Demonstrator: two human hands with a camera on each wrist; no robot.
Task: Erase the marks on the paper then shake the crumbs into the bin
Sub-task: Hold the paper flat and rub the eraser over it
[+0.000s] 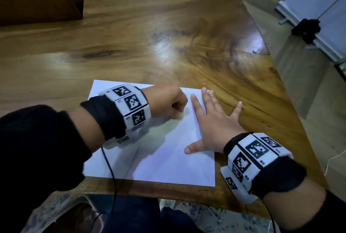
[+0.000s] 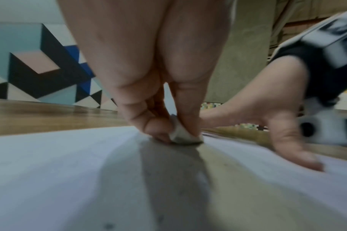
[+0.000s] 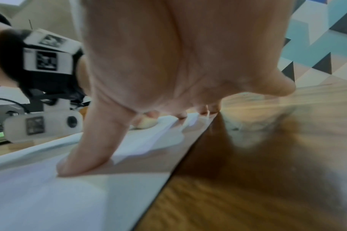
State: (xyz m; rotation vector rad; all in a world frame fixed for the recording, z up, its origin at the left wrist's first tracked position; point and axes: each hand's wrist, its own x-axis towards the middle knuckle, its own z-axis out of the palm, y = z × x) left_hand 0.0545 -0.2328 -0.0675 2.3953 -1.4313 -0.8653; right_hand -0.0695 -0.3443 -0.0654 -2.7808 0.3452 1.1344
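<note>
left hand (image 1: 166, 101) pinching white eraser (image 2: 180, 134), pressed on paper (image 1: 159, 158) | right hand (image 1: 213, 122) flat, fingers spread, on paper's right edge | wooden table (image 1: 149, 45)

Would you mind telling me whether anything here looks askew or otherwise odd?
Nothing serious. The paper lies flat, its near edge at the table edge. The right hand presses it; the left hand rubs the eraser.

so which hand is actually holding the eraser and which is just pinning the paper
The left hand: its fingers pinch the white eraser against the paper. The right hand holds nothing and lies flat, spread across the sheet's right edge.
</note>
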